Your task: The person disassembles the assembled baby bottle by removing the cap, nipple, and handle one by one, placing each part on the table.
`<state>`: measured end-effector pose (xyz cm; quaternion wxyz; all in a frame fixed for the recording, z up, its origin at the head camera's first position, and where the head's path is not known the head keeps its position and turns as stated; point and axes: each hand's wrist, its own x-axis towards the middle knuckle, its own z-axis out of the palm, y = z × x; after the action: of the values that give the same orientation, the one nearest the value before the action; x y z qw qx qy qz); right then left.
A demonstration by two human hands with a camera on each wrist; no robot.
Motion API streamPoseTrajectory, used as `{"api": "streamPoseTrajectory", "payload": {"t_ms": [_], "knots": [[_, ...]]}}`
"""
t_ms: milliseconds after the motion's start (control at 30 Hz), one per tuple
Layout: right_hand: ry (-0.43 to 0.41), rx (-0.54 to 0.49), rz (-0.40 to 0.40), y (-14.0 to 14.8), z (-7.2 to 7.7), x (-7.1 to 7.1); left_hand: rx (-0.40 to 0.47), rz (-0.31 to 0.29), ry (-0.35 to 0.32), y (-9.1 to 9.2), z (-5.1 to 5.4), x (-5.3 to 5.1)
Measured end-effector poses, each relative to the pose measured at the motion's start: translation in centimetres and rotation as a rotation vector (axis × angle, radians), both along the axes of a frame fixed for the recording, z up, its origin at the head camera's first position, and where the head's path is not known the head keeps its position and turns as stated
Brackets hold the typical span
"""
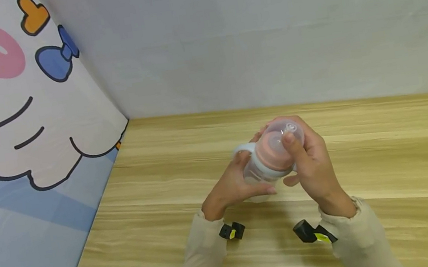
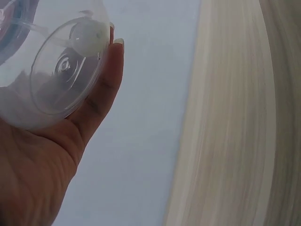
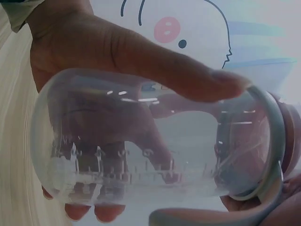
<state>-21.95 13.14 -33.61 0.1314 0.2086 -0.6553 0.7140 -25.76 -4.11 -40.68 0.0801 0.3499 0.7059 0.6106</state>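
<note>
A clear baby bottle [image 1: 251,175] with a pink collar [image 1: 272,151] and pale blue side handles [image 1: 244,147] is held tilted above the table. My left hand [image 1: 230,187] grips its body, thumb along the near side. My right hand [image 1: 313,162] holds the clear domed cap [image 1: 295,126] at the top, thumb pressed on it. In the left wrist view, a straw with a white weighted ball [image 2: 87,37] shows inside the bottle. Measuring marks run along the bottle's side [image 3: 141,162] in the right wrist view, where the left thumb lies along it.
The wood-grain table [image 1: 162,233] spreads beneath both hands. A pale wall [image 1: 267,42] rises behind it. At the left hangs a panel with a cartoon figure [image 1: 13,154]. Black camera mounts [image 1: 232,231] sit at both sleeve cuffs.
</note>
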Motion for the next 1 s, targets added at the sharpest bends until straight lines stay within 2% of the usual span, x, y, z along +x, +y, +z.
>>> {"api": "streamPoseTrajectory", "payload": {"t_ms": [133, 200, 533, 633, 800, 1000], "knots": [[-0.043, -0.003, -0.049, -0.1, 0.2, 0.2, -0.143, 0.088, -0.051, 0.1, 0.5, 0.5], [-0.056, -0.013, -0.067, -0.2, 0.3, 0.4, -0.173, 0.109, -0.070, 0.2, 0.7, 0.7], [-0.070, -0.016, -0.120, -0.1, 0.4, 0.2, -0.133, 0.184, -0.093, 0.7, 0.7, 1.1], [-0.083, -0.075, -0.130, 0.0, 0.2, 0.1, -0.127, 0.231, -0.047, 1.0, 0.6, 1.1], [-0.095, -0.263, -0.132, -0.2, 0.2, -0.2, -0.111, 0.322, 0.074, 1.6, 0.6, 1.2], [-0.012, -0.396, -0.165, -0.2, 0.1, -0.4, -0.061, 0.357, 0.117, 2.5, 0.7, 1.6]]}}
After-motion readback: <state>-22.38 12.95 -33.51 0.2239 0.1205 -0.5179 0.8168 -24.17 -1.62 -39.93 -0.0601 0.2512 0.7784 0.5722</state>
